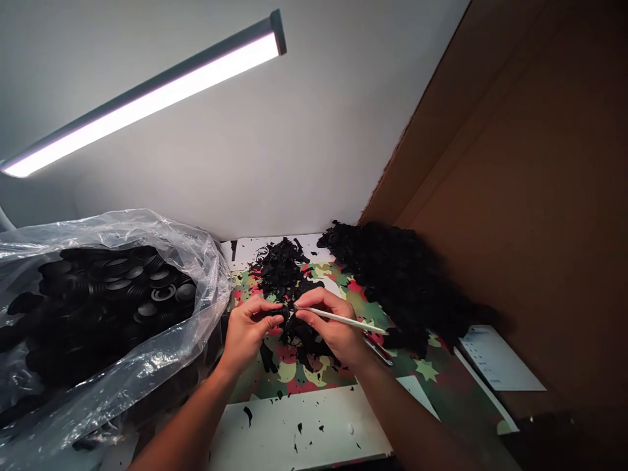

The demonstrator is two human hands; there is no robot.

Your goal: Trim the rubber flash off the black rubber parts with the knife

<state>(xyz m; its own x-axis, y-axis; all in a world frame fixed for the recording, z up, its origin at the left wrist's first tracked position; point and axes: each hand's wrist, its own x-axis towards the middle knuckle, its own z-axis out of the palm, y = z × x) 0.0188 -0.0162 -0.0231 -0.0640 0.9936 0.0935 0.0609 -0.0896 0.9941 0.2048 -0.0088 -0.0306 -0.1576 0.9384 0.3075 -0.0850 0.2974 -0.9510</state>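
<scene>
My left hand (252,327) is closed, with thumb and fingers pinching a small black part (283,313) whose shape is mostly hidden. Close beside it, my right hand (336,327) grips a slim white pen-shaped tool (350,319), its rear end pointing right and its front end close to the black part. Below and behind both hands lie black scraps (284,268) on a camouflage-patterned sheet (289,374). Under my right wrist shows part of a red and metallic tool (377,350).
An open clear plastic bag (210,288) at left holds many round, ribbed black parts (118,284). A large heap of black scraps (392,281) lies right, against a cardboard wall (515,196). A printed white paper (503,360) sits farther right. Overhead hangs a lit tube lamp (147,101).
</scene>
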